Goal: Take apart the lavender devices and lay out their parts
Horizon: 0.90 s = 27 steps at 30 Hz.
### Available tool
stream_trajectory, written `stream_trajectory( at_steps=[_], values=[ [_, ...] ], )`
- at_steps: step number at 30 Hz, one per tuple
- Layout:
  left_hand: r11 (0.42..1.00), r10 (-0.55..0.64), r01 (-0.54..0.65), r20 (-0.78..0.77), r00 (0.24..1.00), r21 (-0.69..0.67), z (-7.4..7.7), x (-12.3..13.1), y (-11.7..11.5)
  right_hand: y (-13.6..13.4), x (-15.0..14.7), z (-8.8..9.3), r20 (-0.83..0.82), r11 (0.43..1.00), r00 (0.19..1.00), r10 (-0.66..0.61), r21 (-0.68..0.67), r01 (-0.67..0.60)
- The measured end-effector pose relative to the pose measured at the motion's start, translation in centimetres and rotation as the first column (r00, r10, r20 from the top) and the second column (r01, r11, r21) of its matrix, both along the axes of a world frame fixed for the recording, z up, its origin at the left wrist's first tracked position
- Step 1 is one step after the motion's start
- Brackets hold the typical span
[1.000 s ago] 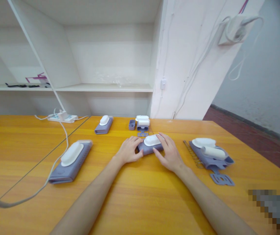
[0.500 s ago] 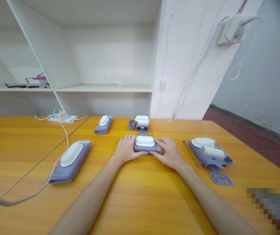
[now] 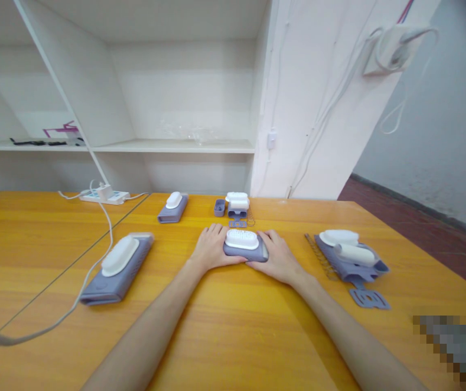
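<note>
A small purple device with a white perforated top (image 3: 242,244) lies flat on the orange wooden table (image 3: 233,326), a little beyond the centre. My left hand (image 3: 210,250) grips its left end with the fingers curled against the side. My right hand (image 3: 278,256) holds its right end, thumb under the near edge. Both forearms reach out over the table from the bottom of the view.
A larger purple and white device (image 3: 116,266) lies at the left, a white cable (image 3: 94,239) running past it to a power strip (image 3: 103,195). Another device (image 3: 172,208) and loose parts (image 3: 236,206) sit at the back. More parts (image 3: 349,255) lie at the right. White shelves stand behind.
The device between my hands has turned from slanted to level and crosswise. My right hand has come off its top and now grips its right end.
</note>
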<state>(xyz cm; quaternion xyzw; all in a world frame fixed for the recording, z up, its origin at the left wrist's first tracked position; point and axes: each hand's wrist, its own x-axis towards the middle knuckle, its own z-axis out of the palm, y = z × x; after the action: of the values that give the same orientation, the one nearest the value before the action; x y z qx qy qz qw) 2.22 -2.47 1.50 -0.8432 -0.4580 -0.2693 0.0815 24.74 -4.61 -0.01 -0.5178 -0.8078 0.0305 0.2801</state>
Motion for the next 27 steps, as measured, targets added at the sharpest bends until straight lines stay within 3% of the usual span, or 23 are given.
stream_trajectory(
  at_steps=[8, 20, 27],
  values=[
    [1.0, -0.011, 0.01, 0.036, 0.999, 0.023, -0.3, -0.1, 0.3, -0.2, -0.3, 0.9, 0.069, 0.999, 0.998, -0.013, 0.048, 0.01],
    [0.994, -0.106, 0.108, 0.144, 0.984, -0.011, -0.3, -0.9, 0.9, 0.5, 0.4, 0.2, -0.136, 0.991, 0.985, 0.107, -0.069, -0.117],
    [0.99, -0.117, 0.107, 0.115, 0.986, 0.09, 0.1, -1.0, 0.5, -0.5, -0.6, 0.8, 0.058, 0.99, 0.998, -0.022, 0.141, 0.013]
  ],
)
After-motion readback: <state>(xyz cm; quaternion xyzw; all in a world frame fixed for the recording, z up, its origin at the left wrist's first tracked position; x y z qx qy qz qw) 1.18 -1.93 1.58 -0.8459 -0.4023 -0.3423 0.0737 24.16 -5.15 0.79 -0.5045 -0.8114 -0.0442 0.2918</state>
